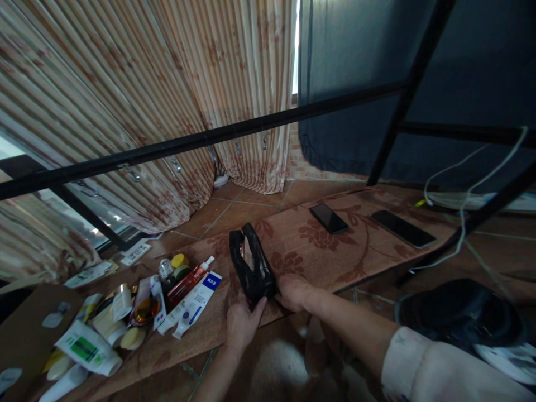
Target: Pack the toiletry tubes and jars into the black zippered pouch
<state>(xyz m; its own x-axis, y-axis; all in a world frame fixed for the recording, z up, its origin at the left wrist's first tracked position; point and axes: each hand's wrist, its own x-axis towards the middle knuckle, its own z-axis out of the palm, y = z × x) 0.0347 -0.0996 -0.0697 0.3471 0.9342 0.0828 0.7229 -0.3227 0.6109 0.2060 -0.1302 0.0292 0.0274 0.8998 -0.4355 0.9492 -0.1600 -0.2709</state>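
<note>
A small black pouch (256,282) stands on the flowered cloth in front of me, its top gaping in a long slot. My left hand (244,320) grips its near end, thumb on the side facing me. At the pouch's lower right corner, my right hand (292,292) has its fingers closed on the edge; the fingertips are partly hidden. Left of the pouch lie a blue-and-white tube (199,304), a red bottle (184,287) with a pump top, and a white-and-green tube (89,347) among several jars and small bottles.
Two phones (329,218) (402,228) lie on the patterned cloth (288,234) to the right. A dark metal rail (251,121) crosses ahead, before striped curtains (138,100). A white cable (463,209) hangs at right, above a black bag-like object (458,312). A cardboard box (31,329) stands at left.
</note>
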